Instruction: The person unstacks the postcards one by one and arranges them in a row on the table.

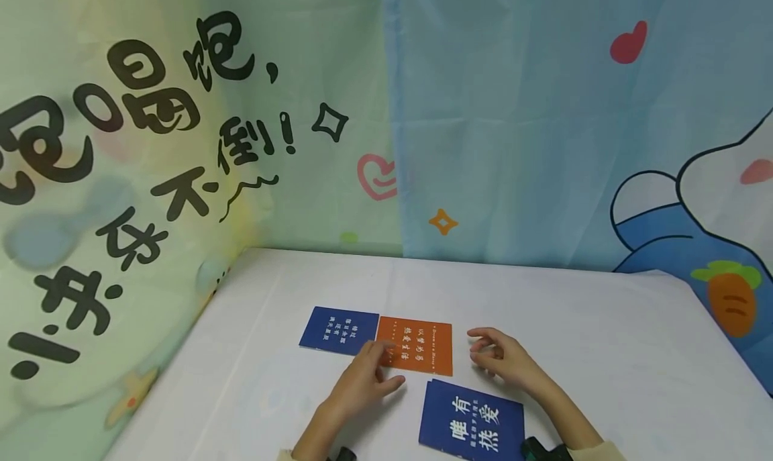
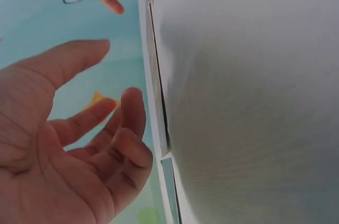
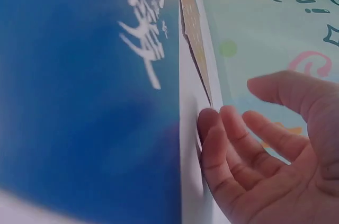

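An orange card (image 1: 417,345) with white lettering lies flat on the white table, its left edge against a dark blue card (image 1: 339,329). My left hand (image 1: 365,374) hovers by the orange card's lower left corner, fingers loosely bent and overlapping it in the head view. The left wrist view shows that hand (image 2: 90,139) with nothing between thumb and fingers. To the right of the orange card is my right hand (image 1: 504,359), relaxed and holding nothing. Closer to me lies a larger blue stack of cards (image 1: 471,421) with big white characters, edges slightly offset.
The white table (image 1: 604,340) reaches back to fabric backdrops. The green one (image 1: 314,199) bears large black characters; the blue one (image 1: 513,145) has hearts and a cartoon figure holding a carrot (image 1: 732,303). Dark wrist cameras (image 1: 543,449) show at the lower edge.
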Demonstrator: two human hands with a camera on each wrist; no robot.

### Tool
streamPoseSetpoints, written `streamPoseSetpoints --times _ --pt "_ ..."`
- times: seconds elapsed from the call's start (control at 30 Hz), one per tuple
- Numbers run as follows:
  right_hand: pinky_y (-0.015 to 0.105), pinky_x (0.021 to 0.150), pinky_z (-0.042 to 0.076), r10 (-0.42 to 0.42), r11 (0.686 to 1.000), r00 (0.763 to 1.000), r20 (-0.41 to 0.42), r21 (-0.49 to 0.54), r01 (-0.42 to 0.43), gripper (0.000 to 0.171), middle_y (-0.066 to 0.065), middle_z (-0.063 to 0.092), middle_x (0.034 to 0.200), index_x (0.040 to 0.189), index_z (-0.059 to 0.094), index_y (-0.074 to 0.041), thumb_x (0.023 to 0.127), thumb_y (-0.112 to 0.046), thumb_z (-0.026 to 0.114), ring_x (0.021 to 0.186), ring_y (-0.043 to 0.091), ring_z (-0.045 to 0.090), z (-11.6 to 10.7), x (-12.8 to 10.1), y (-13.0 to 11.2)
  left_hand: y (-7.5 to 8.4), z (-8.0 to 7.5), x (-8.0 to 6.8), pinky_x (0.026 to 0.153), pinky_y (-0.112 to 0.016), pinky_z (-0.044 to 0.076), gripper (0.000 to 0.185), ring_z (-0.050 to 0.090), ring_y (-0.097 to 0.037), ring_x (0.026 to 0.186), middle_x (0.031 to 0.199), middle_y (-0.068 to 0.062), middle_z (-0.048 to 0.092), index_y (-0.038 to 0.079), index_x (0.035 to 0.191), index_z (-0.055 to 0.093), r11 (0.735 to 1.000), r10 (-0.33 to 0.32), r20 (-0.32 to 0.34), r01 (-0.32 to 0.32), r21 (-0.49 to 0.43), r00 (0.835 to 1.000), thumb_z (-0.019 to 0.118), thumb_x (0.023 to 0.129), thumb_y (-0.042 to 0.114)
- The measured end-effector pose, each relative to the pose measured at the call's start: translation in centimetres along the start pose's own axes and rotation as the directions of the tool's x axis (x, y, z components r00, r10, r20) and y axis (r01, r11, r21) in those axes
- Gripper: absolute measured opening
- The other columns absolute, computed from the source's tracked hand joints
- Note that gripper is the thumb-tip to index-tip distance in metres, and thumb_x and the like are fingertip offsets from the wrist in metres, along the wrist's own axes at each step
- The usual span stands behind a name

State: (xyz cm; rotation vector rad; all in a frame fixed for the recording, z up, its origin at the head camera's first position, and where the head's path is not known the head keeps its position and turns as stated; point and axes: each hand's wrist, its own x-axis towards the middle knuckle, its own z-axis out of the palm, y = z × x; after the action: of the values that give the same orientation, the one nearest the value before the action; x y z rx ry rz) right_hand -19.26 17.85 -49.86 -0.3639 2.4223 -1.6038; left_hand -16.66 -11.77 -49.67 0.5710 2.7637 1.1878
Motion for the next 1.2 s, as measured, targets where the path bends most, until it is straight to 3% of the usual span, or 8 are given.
streamPoseSetpoints --times 0.37,0.57,0.73,0.8,0.9,1.03,1.2 --pt "0.027 0.056 0.051 -0.068 0.997 0.998 -0.004 0.020 0.068 0.042 0.020 0.063 0.103 0.126 0.053 0.013 0.092 -0.008 0.065 0.067 0.009 0.059 -1.3 -2.4 1.3 1.1 0.3 -0.8 0.068 -0.020 0.044 0.056 0.052 -0.003 0.075 0.111 -0.003 0.057 0.009 0.131 0.052 1.000 0.017 0.098 -0.015 -0.018 0.995 0.078 0.083 0.024" --pt "0.025 0.059 0.051 -0.052 0.999 0.999 0.000 -0.011 0.052 0.040 0.020 0.063 0.103 0.124 0.055 0.012 0.092 -0.008 0.065 0.072 0.006 0.058 -1.8 -3.8 1.6 1.7 0.7 -1.2 0.067 -0.019 0.045 0.054 0.052 -0.001 0.074 0.106 0.001 0.058 0.010 0.128 0.054 1.000 0.016 0.130 -0.018 0.012 0.991 0.078 0.083 0.027" --pt "0.022 0.064 0.047 -0.018 0.997 1.000 0.008 -0.072 0.019 0.040 0.017 0.066 0.106 0.122 0.058 0.009 0.090 -0.013 0.070 0.078 0.002 0.053 -2.3 -5.3 2.1 2.2 1.0 -1.6 0.068 -0.020 0.044 0.056 0.052 -0.001 0.075 0.105 0.004 0.057 0.014 0.130 0.053 1.000 -0.019 0.159 0.017 0.012 0.987 0.078 0.083 0.029" --pt "0.021 0.062 0.044 0.000 0.996 0.999 0.032 -0.084 0.002 0.043 0.016 0.066 0.108 0.122 0.059 0.008 0.088 -0.015 0.073 0.076 0.002 0.049 -2.6 -5.9 2.3 2.4 1.2 -1.8 0.067 -0.020 0.044 0.056 0.051 -0.001 0.075 0.104 0.006 0.056 0.015 0.129 0.053 0.999 -0.038 0.177 0.036 0.011 0.984 0.079 0.082 0.030" --pt "0.023 0.058 0.040 -0.033 0.996 0.994 0.109 -0.076 0.042 0.045 0.016 0.062 0.111 0.123 0.059 0.006 0.086 -0.016 0.074 0.074 0.006 0.046 -3.1 -6.8 2.9 2.6 1.5 -2.2 0.066 -0.020 0.043 0.057 0.049 0.000 0.073 0.102 0.009 0.056 0.016 0.128 0.055 0.998 -0.058 0.194 0.053 0.032 0.979 0.080 0.080 0.033" --pt "0.024 0.062 0.041 -0.092 0.994 0.966 0.240 -0.029 0.102 0.044 0.013 0.053 0.122 0.125 0.060 -0.001 0.086 -0.015 0.074 0.080 0.011 0.049 -3.7 -7.7 3.4 2.8 1.8 -2.4 0.064 -0.020 0.041 0.060 0.047 0.000 0.072 0.099 0.012 0.055 0.015 0.126 0.059 0.997 -0.066 0.196 0.055 0.058 0.978 0.083 0.076 0.037" --pt "0.026 0.064 0.040 -0.120 0.990 0.945 0.305 -0.035 0.136 0.047 0.000 0.049 0.129 0.128 0.062 -0.011 0.083 -0.018 0.076 0.083 0.015 0.050 -4.2 -8.2 3.9 3.1 2.2 -2.5 0.065 -0.021 0.041 0.062 0.046 -0.002 0.073 0.098 0.013 0.054 0.014 0.125 0.061 0.995 -0.095 0.237 0.087 0.043 0.967 0.085 0.073 0.039"
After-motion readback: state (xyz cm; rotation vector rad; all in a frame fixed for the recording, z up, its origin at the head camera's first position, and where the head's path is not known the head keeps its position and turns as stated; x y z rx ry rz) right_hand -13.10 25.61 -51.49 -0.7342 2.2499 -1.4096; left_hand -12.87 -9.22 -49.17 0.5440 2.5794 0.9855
